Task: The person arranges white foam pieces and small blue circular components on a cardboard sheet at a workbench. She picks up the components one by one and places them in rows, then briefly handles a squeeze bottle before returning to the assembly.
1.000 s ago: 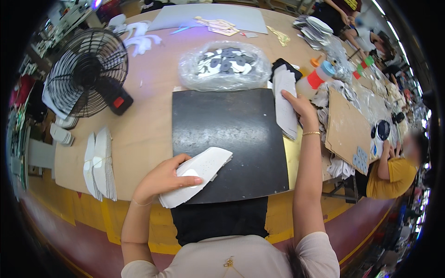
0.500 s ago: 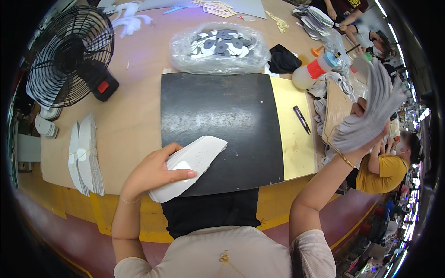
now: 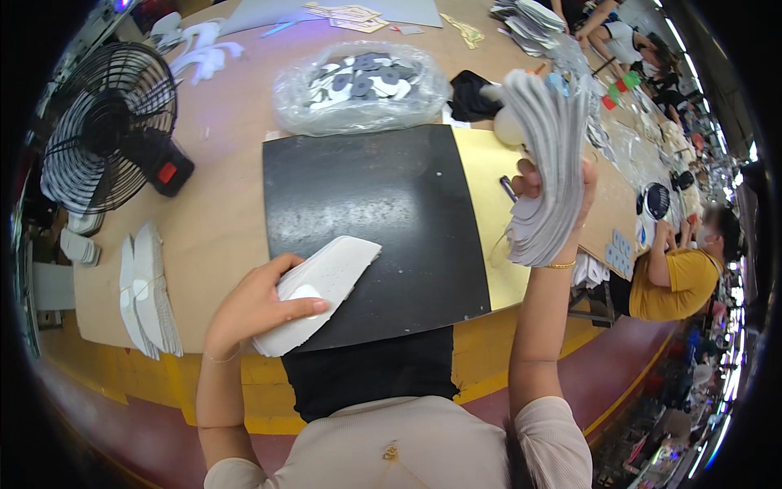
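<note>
My left hand (image 3: 265,303) grips a stack of white cut pieces (image 3: 332,273), its thumb across the top piece beside a rounded white patch. That stack rests tilted over the near left part of a black mat (image 3: 383,204). Raised above the yellow sheet (image 3: 513,281) on the right, my right hand (image 3: 580,191) is closed round a thick bundle of pale grey curved pieces (image 3: 550,163), which fan out at the upper end. The bundle partly covers a pen (image 3: 508,188) and a round-bodied bottle (image 3: 508,129).
Beyond the mat lies a clear plastic bag (image 3: 362,85) of grey and white pieces. A black fan (image 3: 110,130) stands at the left, with tied white stacks (image 3: 151,289) nearer me. Next to the bag is a black cloth (image 3: 472,96). A person in yellow (image 3: 676,281) sits at the right.
My right hand has brought the grey bundle leftward, from the right-hand piles to above the yellow sheet. My left hand keeps its grip on the white stack. The whole view has shifted slightly.
</note>
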A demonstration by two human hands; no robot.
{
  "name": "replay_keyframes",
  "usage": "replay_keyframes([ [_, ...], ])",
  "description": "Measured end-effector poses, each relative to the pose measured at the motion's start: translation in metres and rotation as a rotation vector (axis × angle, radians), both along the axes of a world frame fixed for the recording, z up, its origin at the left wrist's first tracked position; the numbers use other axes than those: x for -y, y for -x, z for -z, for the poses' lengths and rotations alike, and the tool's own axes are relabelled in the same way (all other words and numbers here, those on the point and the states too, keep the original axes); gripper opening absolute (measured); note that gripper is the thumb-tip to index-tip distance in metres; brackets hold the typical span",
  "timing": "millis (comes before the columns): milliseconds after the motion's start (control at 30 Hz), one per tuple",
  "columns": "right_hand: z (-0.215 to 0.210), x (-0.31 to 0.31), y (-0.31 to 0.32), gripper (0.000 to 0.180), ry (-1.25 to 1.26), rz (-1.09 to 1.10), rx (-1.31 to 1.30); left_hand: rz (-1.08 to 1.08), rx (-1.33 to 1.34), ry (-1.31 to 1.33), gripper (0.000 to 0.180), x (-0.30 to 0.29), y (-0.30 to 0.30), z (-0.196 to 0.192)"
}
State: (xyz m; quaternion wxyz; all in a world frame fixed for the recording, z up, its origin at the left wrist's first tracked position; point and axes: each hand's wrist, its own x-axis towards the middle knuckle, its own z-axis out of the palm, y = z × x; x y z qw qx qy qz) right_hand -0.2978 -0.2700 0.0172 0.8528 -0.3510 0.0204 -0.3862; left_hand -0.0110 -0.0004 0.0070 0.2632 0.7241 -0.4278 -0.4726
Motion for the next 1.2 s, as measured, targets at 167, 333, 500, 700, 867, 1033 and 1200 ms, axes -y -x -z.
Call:
replay_keyframes([
  [167, 0.022, 0.001, -0.052, 0.055, 0.473, 0.075, -1.178, -0.025, -0.047, -0.007, 0.068, -0.004, -0.003, 0.005],
  [333, 0.038, 0.005, -0.049, 0.053, 1.158, 0.352, -1.525, -0.034, -0.050, -0.016, 0.062, -0.001, -0.001, 0.007],
  [500, 0.004, -0.036, -0.026, 0.051, 0.997, 0.526, -1.362, -0.061, -0.094, -0.008, 0.062, -0.002, 0.000, 0.007],
  [700, 0.020, -0.094, 0.000, 0.057, 1.768, 0.578, -1.331, -0.054, -0.076, -0.036, 0.063, -0.002, -0.001, 0.006],
  [867, 0.055, -0.062, 0.025, 0.054, 1.485, 0.600, -1.156, -0.030, 0.001, 0.004, 0.067, -0.002, 0.001, 0.008],
  [1033, 0.044, -0.048, 0.023, 0.049, 1.760, 0.643, -1.072, -0.053, 0.001, 0.017, 0.070, -0.004, 0.003, 0.009],
  [1200, 0.045, -0.059, 0.029, 0.019, 1.784, 0.553, -1.220, -0.047, -0.002, 0.005, 0.069, -0.002, 0.003, 0.005],
])
